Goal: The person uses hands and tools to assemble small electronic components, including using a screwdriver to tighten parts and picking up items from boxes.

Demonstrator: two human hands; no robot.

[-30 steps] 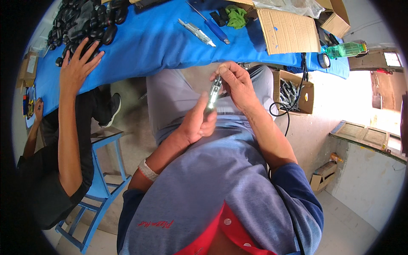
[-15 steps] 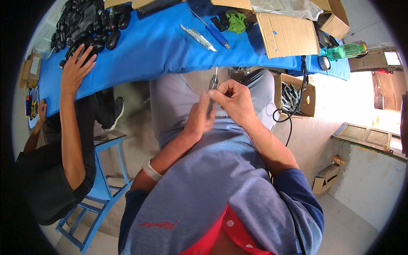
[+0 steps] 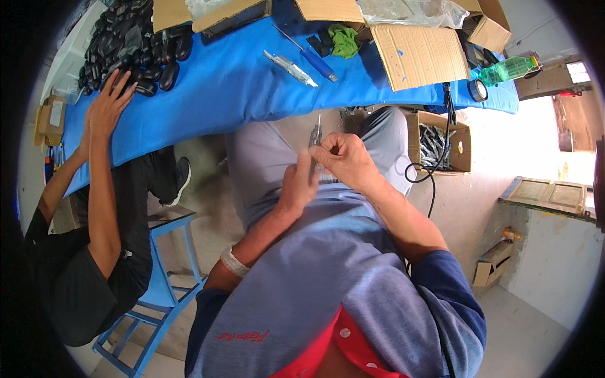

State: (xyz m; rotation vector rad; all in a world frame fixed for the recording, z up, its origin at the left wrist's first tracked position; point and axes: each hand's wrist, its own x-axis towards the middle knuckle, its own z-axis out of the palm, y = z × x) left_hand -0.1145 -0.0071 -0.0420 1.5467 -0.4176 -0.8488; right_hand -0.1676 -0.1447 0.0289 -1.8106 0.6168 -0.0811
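Over my lap, my left hand [image 3: 297, 189] is closed round a slim grey metal mechanism [image 3: 316, 133] with a thin rod sticking out of its far end. My right hand [image 3: 348, 162] pinches at the mechanism's side with thumb and forefinger. Whether a small piece sits in that pinch is hidden by the fingers. Beyond my hands, on the blue-covered table [image 3: 227, 94], lie a similar silver mechanism [image 3: 290, 68] and a blue-handled screwdriver [image 3: 318, 65].
A co-worker's hands [image 3: 108, 107] reach to a heap of black rounded casings [image 3: 129, 47] at far left. Cardboard boxes [image 3: 419, 57], a green cloth [image 3: 343, 41] and a green bottle [image 3: 509, 70] stand at the back. An open carton [image 3: 463, 148] of dark parts and a cable [image 3: 432, 179] are at right.
My hands and the mechanism sit slightly lower in the picture, still together. The co-worker's other hand has come up to the table edge beside the first. The view has shifted slightly.
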